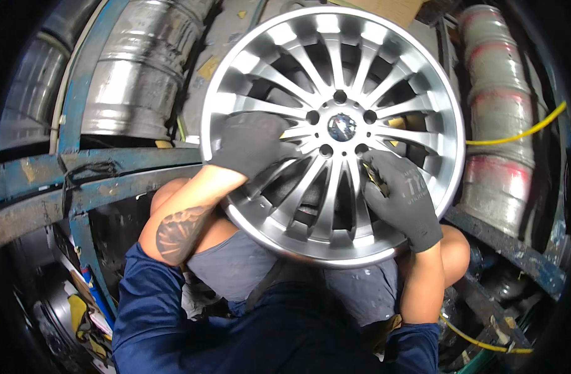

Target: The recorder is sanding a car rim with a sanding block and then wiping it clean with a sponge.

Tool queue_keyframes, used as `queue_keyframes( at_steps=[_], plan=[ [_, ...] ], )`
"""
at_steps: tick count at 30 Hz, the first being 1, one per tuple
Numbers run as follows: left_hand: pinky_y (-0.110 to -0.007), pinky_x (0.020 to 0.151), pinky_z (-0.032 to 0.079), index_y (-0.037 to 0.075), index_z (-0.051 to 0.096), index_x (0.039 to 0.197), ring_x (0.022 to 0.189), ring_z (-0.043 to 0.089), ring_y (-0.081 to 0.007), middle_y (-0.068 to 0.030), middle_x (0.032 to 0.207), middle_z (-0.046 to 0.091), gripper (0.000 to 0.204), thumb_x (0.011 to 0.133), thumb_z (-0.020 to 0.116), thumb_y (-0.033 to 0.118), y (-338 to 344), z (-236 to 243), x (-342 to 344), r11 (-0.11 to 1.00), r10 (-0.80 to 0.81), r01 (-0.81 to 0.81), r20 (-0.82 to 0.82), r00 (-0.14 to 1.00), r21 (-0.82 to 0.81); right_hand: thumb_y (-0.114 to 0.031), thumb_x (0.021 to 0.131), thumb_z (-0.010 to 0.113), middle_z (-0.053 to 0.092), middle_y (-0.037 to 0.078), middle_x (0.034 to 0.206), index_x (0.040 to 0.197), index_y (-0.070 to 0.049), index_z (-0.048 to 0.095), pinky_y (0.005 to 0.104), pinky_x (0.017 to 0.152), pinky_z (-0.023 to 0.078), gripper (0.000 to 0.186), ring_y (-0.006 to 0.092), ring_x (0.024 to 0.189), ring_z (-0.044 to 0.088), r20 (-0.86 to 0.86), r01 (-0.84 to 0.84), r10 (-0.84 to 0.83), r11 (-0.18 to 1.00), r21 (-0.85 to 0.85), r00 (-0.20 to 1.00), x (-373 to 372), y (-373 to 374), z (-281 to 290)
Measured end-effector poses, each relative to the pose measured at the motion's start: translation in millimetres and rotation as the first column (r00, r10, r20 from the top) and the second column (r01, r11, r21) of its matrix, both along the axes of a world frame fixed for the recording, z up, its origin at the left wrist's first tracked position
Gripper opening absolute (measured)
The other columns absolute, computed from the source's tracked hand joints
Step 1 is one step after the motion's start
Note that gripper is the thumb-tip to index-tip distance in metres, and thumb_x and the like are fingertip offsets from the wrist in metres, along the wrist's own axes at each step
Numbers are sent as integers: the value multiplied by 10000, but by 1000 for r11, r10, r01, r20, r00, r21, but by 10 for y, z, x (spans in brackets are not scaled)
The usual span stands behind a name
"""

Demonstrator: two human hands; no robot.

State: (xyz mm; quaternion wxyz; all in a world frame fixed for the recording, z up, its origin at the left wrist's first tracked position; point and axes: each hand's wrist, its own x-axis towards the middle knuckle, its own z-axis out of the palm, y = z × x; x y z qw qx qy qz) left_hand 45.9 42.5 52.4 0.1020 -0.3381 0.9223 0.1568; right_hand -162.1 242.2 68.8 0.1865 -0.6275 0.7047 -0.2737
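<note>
A silver multi-spoke wheel rim [338, 83] with a round centre cap [341, 127] lies face up before me, its lower edge over my thighs. My left hand [253, 140], in a dark grey glove, has its fingers bent over the spokes left of the hub. My right hand [394, 190], gloved alike, is closed around a small dark-and-yellow object [374, 174] just below the hub at the lower-right spokes; what that object is, I cannot make out.
Stacked silver barrel-like metal pieces [133, 75] stand at left, more with red streaks [494, 112] at right. A blue metal frame [111, 163] runs along the left and right. Yellow hoses [535, 128] hang at right. A cardboard piece [391, 12] lies beyond the rim.
</note>
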Motion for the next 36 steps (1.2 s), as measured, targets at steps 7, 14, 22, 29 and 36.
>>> queue_keyframes(
  at_steps=[7, 14, 22, 29, 36],
  plan=[
    [-464, 817, 556, 50, 755, 984, 932, 719, -349, -190, 966, 727, 585, 779, 740, 598, 11, 111, -310, 1000, -11, 11, 2, 1000, 30, -48, 804, 637, 671, 163, 1021, 1115, -1, 641, 414, 869, 504, 314, 322, 892, 642, 184, 77, -94, 992, 98, 978, 135, -128, 72],
    [-462, 900, 524, 109, 750, 1046, 1037, 696, -322, -157, 1009, 726, 495, 811, 732, 544, -2, 105, 9, 999, -37, 39, -84, 996, 34, -10, 828, 643, 598, 155, 979, 1035, 11, 586, 393, 890, 460, 216, 303, 943, 572, 130, 295, -301, 954, 63, 945, 102, -120, -45],
    [-469, 941, 509, 61, 729, 1020, 1072, 665, -345, -185, 1080, 695, 484, 813, 725, 498, -80, 257, 292, 996, -45, 30, 168, 985, 90, -42, 881, 636, 610, 171, 926, 1088, 1, 601, 405, 775, 495, 214, 321, 829, 617, 268, 197, -213, 977, 84, 940, 460, -268, -45],
    [-462, 879, 521, 85, 777, 968, 996, 696, -329, -151, 1009, 739, 379, 821, 718, 429, -50, 175, 307, 999, -38, 38, 19, 999, 27, -110, 853, 706, 631, 141, 991, 1075, -34, 677, 424, 785, 489, 237, 328, 878, 622, -28, -51, 50, 999, -15, 998, 573, -457, -136],
    [-440, 928, 507, 81, 730, 1035, 1045, 669, -319, -166, 1058, 699, 446, 854, 696, 488, -76, 302, 259, 971, -175, 127, 235, 956, 204, -172, 843, 679, 555, 155, 1191, 1314, -93, 601, 463, 878, 446, 484, 332, 1004, 573, -276, -109, 132, 989, 97, 952, 699, -490, -181]
  ],
)
